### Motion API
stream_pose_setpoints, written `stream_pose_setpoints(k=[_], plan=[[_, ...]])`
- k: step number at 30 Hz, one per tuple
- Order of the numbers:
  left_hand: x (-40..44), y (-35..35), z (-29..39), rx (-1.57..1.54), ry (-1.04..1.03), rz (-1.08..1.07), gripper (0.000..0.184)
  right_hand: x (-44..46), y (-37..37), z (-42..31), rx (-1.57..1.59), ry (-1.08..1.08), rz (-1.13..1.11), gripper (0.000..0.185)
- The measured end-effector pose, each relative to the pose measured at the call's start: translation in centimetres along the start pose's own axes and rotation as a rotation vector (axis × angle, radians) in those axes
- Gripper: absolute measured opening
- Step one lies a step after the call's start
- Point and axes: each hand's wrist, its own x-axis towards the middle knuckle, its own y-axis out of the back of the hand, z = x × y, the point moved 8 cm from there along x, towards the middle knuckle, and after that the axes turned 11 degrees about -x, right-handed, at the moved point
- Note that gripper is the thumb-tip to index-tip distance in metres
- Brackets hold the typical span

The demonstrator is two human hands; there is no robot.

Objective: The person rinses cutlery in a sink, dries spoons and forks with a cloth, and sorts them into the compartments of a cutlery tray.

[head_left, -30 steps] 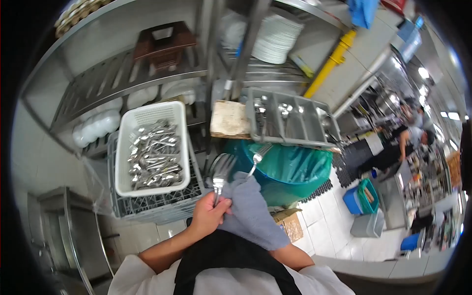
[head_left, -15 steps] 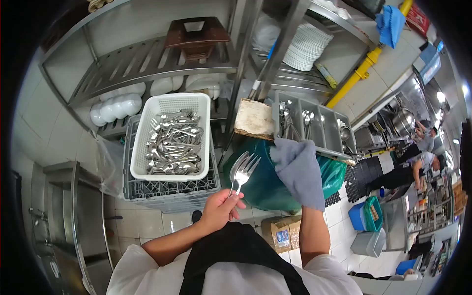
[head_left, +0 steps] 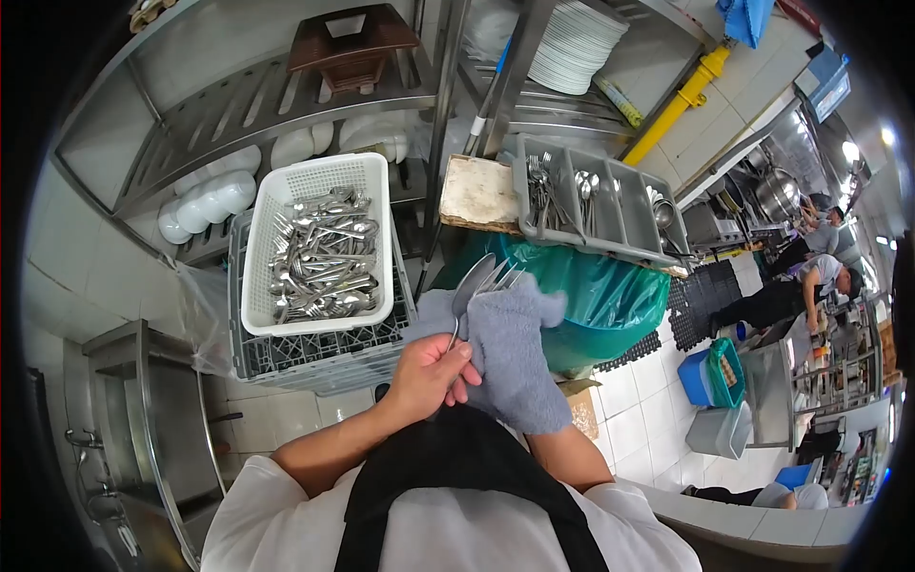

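My left hand (head_left: 434, 379) is closed round the handles of a spoon (head_left: 469, 284) and at least one fork (head_left: 505, 278), whose heads point up and away from me. A grey cloth (head_left: 519, 357) drapes over my right hand, hiding its fingers, and presses against the fork beside the spoon. Part of the cloth also hangs behind my left hand. Beyond my left hand, a white basket (head_left: 385, 238) holds a heap of mixed cutlery (head_left: 329, 253). Ahead of the cloth, a grey cutlery tray (head_left: 610, 246) has forks and spoons sorted in its compartments.
The basket stands on stacked grey dish racks (head_left: 405, 334). A green plastic bag (head_left: 610, 296) lines a bin below the tray, next to a worn white board (head_left: 478, 191). Metal shelves (head_left: 257, 114) with plates are behind. At left is a steel sink unit (head_left: 143, 419); co-workers (head_left: 810, 286) stand far right.
My right hand with the grey cloth has come left and down from near the tray to the cutlery in my left hand. The cloth now covers part of the fork. The view has shifted slightly.
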Motion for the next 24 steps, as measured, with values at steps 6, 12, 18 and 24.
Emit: stream_pose_setpoints(k=[6,12,18,24], plan=[[-0.3,-0.1,0.4,0.052,0.047,-0.032,0.029,1.1,0.7,2.0,-0.452,-0.128,-0.235,0.024],[-1.2,0.1,0.5,0.141,0.117,-0.063,0.03,0.4,3.0,3.2,-0.245,-0.137,0.153,0.024],[-1.8,1.3,0.0,0.191,0.152,-0.041,0.029,-2.6,5.6,6.7,0.11,-0.219,0.631,0.022],[-0.3,1.4,0.0,0.102,0.042,-0.026,0.029,-1.9,-1.9,5.2,-0.261,-0.337,-0.252,0.02]])
